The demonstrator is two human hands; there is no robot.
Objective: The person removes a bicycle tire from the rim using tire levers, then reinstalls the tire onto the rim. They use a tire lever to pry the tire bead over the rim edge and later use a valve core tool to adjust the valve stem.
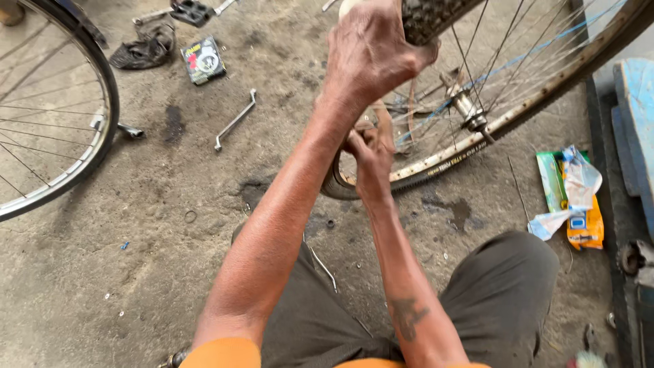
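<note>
A bicycle wheel with a rusty rim point(545, 88), thin spokes and a hub point(469, 109) stands in front of me on the concrete floor. Its knobby black tyre point(429, 17) is partly off the rim. My left hand point(371, 51) reaches up and is closed over the tyre at the top of the view. My right hand point(371, 155) sits lower, with its fingers closed on the tyre's edge at the rim's near end point(337, 184). I cannot tell whether it also holds a tool. My knees in dark trousers point(504, 286) are below.
A second wheel point(102, 136) stands at the left. On the floor lie a bent spanner point(235, 121), a small printed box point(203, 60), a black rag point(143, 49) and a pedal point(192, 11). Coloured packets point(572, 197) lie at the right beside a blue board point(637, 116).
</note>
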